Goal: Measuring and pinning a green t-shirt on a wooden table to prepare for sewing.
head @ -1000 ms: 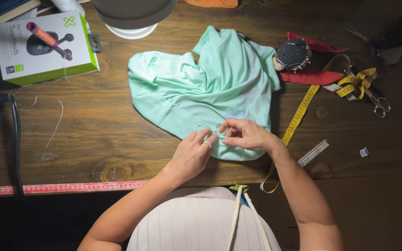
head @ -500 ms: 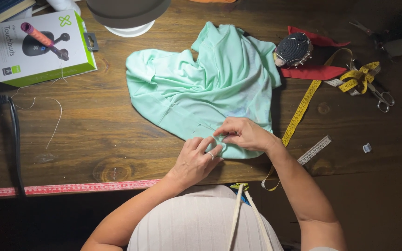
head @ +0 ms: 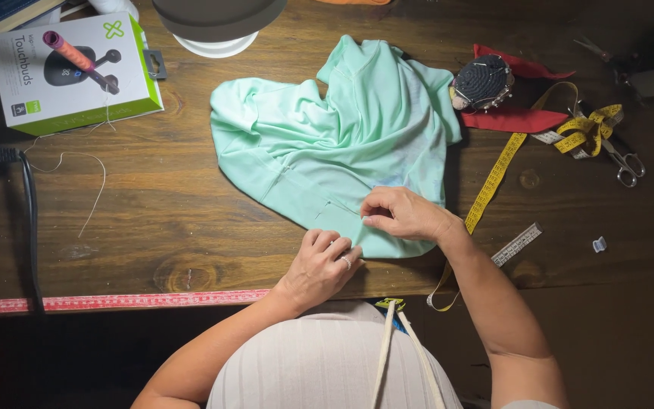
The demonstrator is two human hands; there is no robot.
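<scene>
Lying under the right hand: mint-green garment.

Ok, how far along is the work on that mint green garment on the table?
Done: the mint garment is spread out on the wooden table. In hand: the left hand and right hand pinch its near hem edge together. No finished stitching can be made out; the scissors, yellow tape measure and pincushion lie aside, untouched.

The shirt was mint green on a dark brown wooden bench. Right of the shirt lay a yellow tape measure and red cloth; left, a green-and-white box.
</scene>
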